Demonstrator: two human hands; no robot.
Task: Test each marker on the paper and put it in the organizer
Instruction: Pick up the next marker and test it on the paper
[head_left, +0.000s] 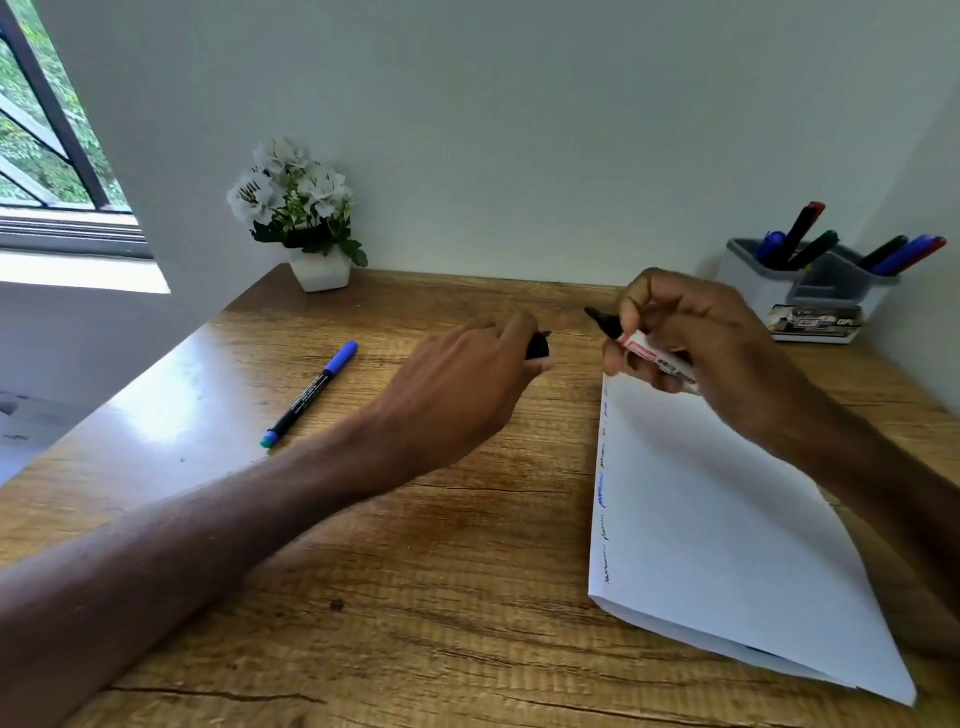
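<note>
My right hand (691, 332) grips an uncapped marker (641, 345) with a white and red barrel, its black tip pointing left above the top left corner of the white paper (727, 519). Just left of that tip, my left hand (462, 374) is closed on the marker's black cap (537, 345). Several scribbled test lines, black and blue, run down the paper's left edge. A blue-capped marker (310, 393) lies on the wooden desk (415, 597) left of my hands. The grey and white organizer (810, 291) stands at the back right with several markers upright in it.
A white pot of white flowers (306, 218) stands at the back of the desk against the wall. A window (47, 130) is at the far left. A printed label runs across the front of the organizer's base.
</note>
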